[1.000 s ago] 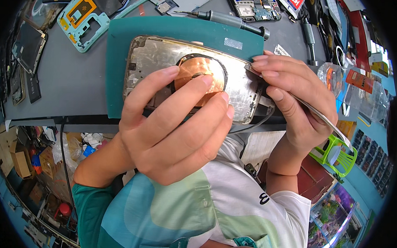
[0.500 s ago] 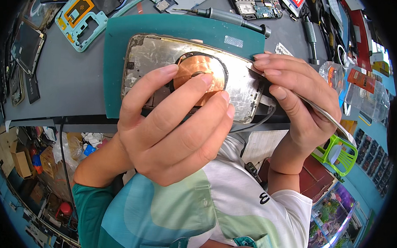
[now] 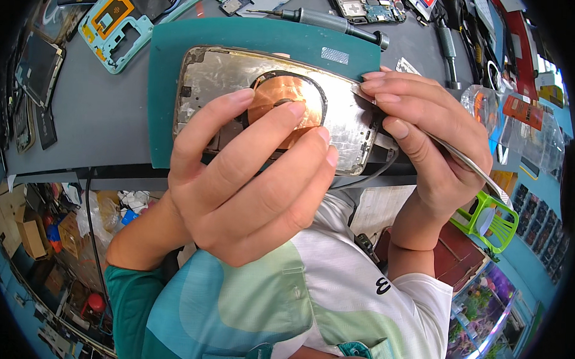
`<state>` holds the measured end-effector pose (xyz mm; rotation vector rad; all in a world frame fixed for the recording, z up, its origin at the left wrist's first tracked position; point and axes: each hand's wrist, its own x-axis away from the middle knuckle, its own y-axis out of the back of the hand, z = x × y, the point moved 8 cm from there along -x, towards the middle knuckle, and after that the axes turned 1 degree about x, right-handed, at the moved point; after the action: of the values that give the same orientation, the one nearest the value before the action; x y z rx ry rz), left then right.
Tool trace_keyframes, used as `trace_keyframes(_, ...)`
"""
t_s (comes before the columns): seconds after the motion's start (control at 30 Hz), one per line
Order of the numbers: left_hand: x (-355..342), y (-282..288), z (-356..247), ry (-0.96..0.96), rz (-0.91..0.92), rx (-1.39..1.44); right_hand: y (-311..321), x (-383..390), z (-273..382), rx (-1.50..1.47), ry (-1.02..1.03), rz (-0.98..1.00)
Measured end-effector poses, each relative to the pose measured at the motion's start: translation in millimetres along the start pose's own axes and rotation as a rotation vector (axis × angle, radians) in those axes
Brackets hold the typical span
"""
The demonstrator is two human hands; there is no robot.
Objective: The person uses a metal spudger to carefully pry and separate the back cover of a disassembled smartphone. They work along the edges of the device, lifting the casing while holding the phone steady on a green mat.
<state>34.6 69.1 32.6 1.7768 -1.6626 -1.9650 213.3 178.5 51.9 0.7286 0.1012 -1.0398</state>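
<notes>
A worn silver phone frame (image 3: 346,131) lies tilted on a green mat (image 3: 168,55), with a round copper-coloured disc (image 3: 271,103) ringed in black near its middle. Over the disc curve the fingers of my left hand (image 3: 249,178), fingertips pressing on the copper and holding the frame in place. My right hand (image 3: 438,137) is closed around a thin, flat silver metal tool (image 3: 468,162). Its front end meets the frame's right upper corner, partly hidden by my fingers; its back end sticks out below my palm. A grey cable (image 3: 373,179) loops beside the frame's lower right corner.
Behind the mat lie a grey screwdriver (image 3: 324,21) and an opened phone with a circuit board (image 3: 372,8). Another screwdriver (image 3: 448,55) lies to the right, near clear plastic bags (image 3: 532,144). A light-blue phone mid-frame (image 3: 115,31) and a cracked screen (image 3: 39,69) are at left.
The whole view has shifted slightly, so frame, mat and hands appear a little farther up and left. Both hands keep the same hold and place on the phone frame.
</notes>
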Motion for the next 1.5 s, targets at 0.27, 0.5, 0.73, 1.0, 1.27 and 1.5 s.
trace_keyframes(0.27,-1,0,1,-0.001,-0.015,0.001,1,-1,4,-0.001,-0.047,-0.042)
trace_keyframes(0.5,0,0,1,-0.001,-0.009,0.003,0,-3,4,-0.024,-0.097,-0.068)
trace_keyframes(0.73,-1,0,1,0.004,-0.001,0.011,2,-3,4,-0.04,-0.123,-0.063)
trace_keyframes(1.0,-1,0,2,-0.007,-0.001,0.004,3,-9,7,-0.022,-0.148,-0.031)
trace_keyframes(1.27,0,0,1,0.009,-0.001,0.021,3,-10,5,-0.033,-0.115,-0.015)
trace_keyframes(1.5,-1,0,1,-0.001,-0.008,0.017,5,-9,6,-0.046,-0.155,-0.055)
